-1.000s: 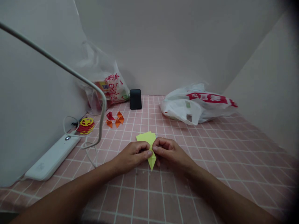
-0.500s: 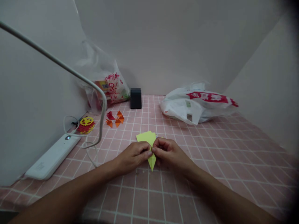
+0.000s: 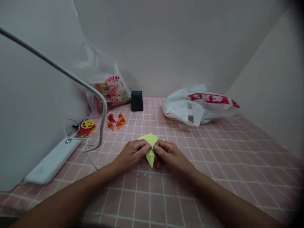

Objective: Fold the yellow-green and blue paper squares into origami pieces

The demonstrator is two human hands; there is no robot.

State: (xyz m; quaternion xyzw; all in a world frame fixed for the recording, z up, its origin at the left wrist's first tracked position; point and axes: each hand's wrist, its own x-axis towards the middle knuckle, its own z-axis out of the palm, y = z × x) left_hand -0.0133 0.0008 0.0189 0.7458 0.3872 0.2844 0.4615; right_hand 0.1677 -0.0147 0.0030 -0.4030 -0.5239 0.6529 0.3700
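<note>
Between my hands is a folded piece of yellow paper (image 3: 150,157), its pointed end aimed toward me. My left hand (image 3: 134,153) pinches its left side with the thumb on top. From the right, my right hand (image 3: 169,154) grips the other side, thumb on the paper and fingers curled beneath. More yellow paper (image 3: 148,137) shows just beyond my fingers; whether it joins the folded piece is hidden by my hands.
Small orange folded papers (image 3: 118,125) and a red one (image 3: 111,118) lie back left, near yellow and red cutouts (image 3: 87,126). A white power bank (image 3: 53,161) with a cable (image 3: 103,126) is left. Behind are a phone (image 3: 137,101), a clear bag (image 3: 116,88) and a white bag (image 3: 182,110).
My thumbs have moved slightly apart and up along the yellow paper. Its pointed tip sits a little higher and further left. Both hands keep hold.
</note>
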